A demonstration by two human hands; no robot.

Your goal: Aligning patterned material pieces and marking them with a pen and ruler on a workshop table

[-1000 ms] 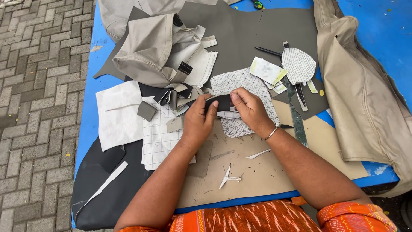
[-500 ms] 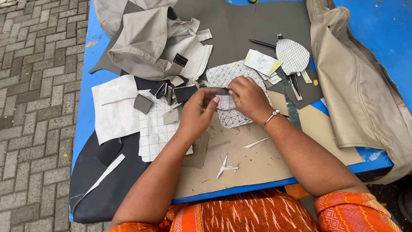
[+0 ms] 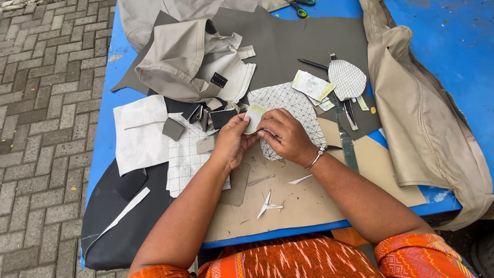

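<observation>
Fingers of our left hand [image 3: 231, 141] pinched on small pale piece [image 3: 253, 117], yellowish-smudged; thumb on near edge. Our right hand [image 3: 285, 136] fingers closed on same piece from other side, bracelet at wrist. Piece held just above triangle-patterned white sheet [image 3: 303, 110], near middle of blue table [image 3: 108, 103]. Beside left hand: grid-lined sheet [image 3: 185, 154], dark folded scraps [image 3: 206, 113]. Beyond: beige fabric bundle [image 3: 180, 62], grey sheet [image 3: 303, 41]. Right: steel ruler [image 3: 346, 136], tan cover [image 3: 427, 118]. Under forearms: brown card [image 3: 309, 201], white slivers [image 3: 267, 203].
</observation>
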